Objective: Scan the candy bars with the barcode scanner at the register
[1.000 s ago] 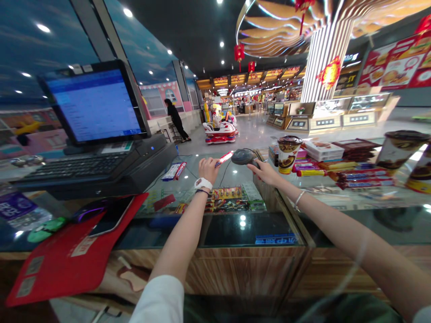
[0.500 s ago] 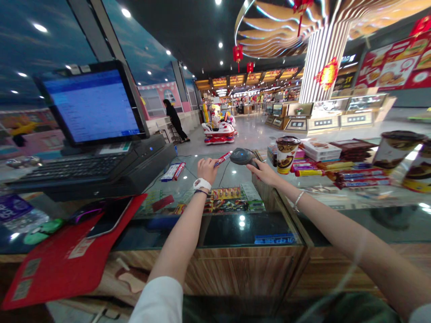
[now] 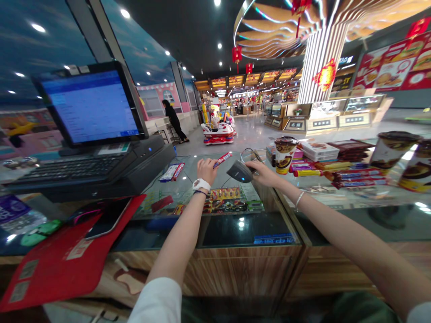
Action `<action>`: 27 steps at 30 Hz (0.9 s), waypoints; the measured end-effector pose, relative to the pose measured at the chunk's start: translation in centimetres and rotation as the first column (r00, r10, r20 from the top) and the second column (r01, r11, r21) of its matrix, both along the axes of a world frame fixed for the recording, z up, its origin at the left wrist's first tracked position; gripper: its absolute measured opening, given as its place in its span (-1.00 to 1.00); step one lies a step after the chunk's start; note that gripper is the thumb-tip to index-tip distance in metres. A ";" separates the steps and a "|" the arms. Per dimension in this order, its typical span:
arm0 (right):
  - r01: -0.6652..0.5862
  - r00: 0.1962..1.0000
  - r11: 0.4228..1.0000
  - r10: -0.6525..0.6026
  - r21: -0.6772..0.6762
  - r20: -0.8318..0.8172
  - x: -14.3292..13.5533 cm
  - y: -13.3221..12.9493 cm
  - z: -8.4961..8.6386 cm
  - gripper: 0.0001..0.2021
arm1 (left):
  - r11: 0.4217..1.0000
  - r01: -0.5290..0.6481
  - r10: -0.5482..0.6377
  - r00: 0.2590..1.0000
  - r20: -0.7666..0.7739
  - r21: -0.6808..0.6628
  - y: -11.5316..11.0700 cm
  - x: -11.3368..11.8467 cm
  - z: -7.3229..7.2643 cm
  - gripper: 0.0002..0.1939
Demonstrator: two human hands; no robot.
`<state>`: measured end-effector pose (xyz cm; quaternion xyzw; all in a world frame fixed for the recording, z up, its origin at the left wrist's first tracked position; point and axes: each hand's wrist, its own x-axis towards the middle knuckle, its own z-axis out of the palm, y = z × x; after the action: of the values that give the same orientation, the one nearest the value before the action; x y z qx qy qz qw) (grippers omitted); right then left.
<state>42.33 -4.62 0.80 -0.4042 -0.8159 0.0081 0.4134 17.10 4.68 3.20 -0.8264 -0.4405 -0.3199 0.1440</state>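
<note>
Over the glass counter, my left hand (image 3: 206, 170) is closed on a red-and-white candy stick (image 3: 222, 159), which points up to the right. My right hand (image 3: 262, 174) grips the dark barcode scanner (image 3: 239, 171), whose head is tilted down to the left with a small blue light on. A short gap separates scanner and stick. Below them, small packets (image 3: 225, 194) show through the glass. Left of my left hand, a few red and white sticks (image 3: 173, 172) lie on the counter.
A monitor (image 3: 92, 105) and keyboard (image 3: 67, 168) stand at left, near a phone (image 3: 109, 217) on a red bag (image 3: 60, 264). At right are a Dove cup (image 3: 284, 154), chocolate bars (image 3: 360, 178) and larger cups (image 3: 392, 150). A person in black (image 3: 173, 121) leans farther back.
The scanner in my right hand has turned and dropped, its head now lower and tilted down to the left. My left hand and the stick have hardly moved.
</note>
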 end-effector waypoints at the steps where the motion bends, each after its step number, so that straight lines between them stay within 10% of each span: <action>1: 0.012 1.000 1.000 -0.012 0.007 0.024 0.2 0.2 -0.3 -0.52 | 1.000 -0.001 0.001 1.000 -0.001 -0.002 0.0 0.0 0.0 -0.76; 27: 0.057 0.987 0.988 -0.034 -0.141 0.157 3.4 1.6 -2.4 -0.35 | 0.997 0.075 -0.075 0.997 0.021 -0.011 -0.6 0.9 -0.2 -0.75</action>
<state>45.73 -3.00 -1.58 -0.4512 -0.8331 0.0267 0.3188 18.03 4.12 2.95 -0.8398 -0.4127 -0.3308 0.1223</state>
